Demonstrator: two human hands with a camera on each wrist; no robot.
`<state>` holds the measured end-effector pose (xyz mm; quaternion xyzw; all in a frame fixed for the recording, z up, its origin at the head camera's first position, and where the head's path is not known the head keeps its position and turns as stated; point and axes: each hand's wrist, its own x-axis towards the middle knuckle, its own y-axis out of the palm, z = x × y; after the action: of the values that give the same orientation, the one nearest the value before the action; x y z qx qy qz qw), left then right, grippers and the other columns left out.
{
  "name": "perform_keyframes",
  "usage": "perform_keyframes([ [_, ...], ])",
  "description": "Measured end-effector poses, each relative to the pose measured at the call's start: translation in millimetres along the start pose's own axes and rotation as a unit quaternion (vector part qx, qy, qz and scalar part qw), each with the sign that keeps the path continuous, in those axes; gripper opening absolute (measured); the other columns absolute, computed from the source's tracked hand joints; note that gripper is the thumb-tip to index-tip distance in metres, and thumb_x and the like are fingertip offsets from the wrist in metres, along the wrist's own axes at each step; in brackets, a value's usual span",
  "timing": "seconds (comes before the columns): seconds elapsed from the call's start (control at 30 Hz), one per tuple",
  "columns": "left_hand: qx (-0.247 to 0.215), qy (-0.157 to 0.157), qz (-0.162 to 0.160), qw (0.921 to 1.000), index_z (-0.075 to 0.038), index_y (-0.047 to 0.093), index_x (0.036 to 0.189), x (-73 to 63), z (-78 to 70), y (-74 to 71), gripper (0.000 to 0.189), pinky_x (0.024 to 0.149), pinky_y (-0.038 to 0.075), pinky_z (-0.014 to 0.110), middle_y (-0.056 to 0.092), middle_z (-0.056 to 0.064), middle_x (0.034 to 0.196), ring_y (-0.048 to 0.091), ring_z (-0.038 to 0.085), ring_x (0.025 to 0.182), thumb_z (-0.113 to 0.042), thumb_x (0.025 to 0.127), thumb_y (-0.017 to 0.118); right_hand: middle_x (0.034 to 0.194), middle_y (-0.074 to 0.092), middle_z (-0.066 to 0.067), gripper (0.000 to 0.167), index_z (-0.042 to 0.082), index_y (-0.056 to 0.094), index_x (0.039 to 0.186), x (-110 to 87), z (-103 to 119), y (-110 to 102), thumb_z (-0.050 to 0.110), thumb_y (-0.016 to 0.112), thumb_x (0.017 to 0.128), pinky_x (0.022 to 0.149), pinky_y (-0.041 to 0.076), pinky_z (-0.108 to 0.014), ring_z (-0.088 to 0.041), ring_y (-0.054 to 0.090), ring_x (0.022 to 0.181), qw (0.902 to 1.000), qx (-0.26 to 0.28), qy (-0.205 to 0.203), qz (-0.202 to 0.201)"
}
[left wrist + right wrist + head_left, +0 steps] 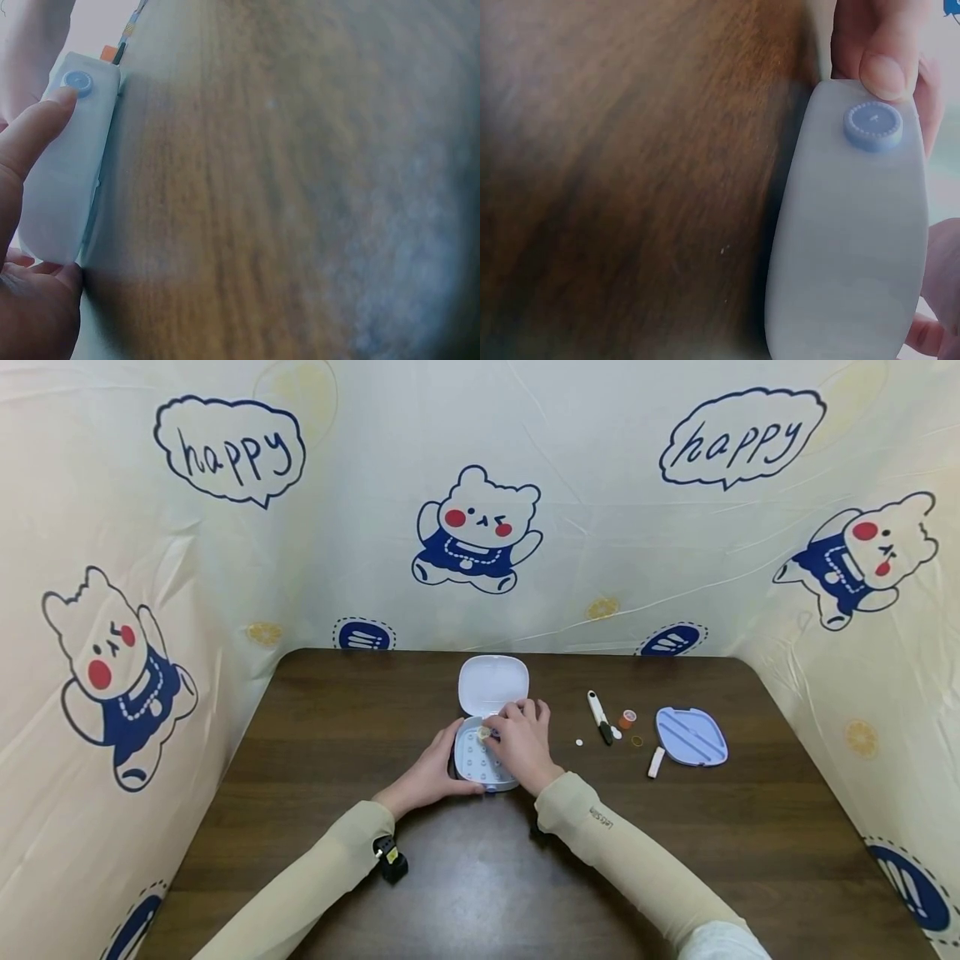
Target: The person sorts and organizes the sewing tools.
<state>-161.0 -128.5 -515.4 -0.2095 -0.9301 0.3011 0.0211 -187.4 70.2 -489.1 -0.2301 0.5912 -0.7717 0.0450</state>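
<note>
A small white box (844, 247) lies open on the table, its lid (493, 683) raised at the back. Inside is a light-blue panel (471, 760) dotted with small bumps. My left hand (431, 772) grips the box from the left. Its thumb (45, 124) lies on the front wall beside a round blue button (77, 82), and fingers curl round the far side. Over the right half of the box, my right hand (523, 743) reaches in with bent fingers, pinching a small pale-yellow piece (483, 733) between thumb and forefinger. The palm hides part of the panel.
To the right lie a white-and-black pen-shaped tool (600, 718), a small orange-and-white container (627, 719), a thin yellow ring (637, 741) and a white disc (579, 742). Beyond them are a white stick-like block (656, 762) and a grooved blue tray (692, 737). Printed fabric (600, 552) surrounds the table.
</note>
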Motion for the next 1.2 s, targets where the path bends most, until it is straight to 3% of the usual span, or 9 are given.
perform_keyframes([
  [0.67,-0.004,-0.004,-0.001,1.0,-0.008,0.012,0.167,0.0,-0.7,0.0,0.125,0.121,0.032,0.053,0.026,0.02,0.166,0.035,0.032,0.149,-0.04,0.078,0.094,0.106,0.069,-0.003,0.022,0.017,0.079,0.109,-1.9,-1,-4,0.031,0.082,0.092,0.114,0.026,-0.063,-0.031,0.051,0.118,0.9998,0.013,0.015,0.0],
  [1.2,0.001,-0.001,-0.004,1.0,-0.007,0.011,0.167,-0.2,-1.1,0.4,0.127,0.121,0.032,0.053,0.026,0.022,0.165,0.035,0.034,0.149,-0.043,0.077,0.094,0.108,0.075,-0.003,0.018,0.016,0.079,0.109,-16.4,-21,-19,0.026,0.08,0.094,0.114,0.027,-0.059,-0.031,0.052,0.118,0.9935,0.105,0.035,-0.026],
])
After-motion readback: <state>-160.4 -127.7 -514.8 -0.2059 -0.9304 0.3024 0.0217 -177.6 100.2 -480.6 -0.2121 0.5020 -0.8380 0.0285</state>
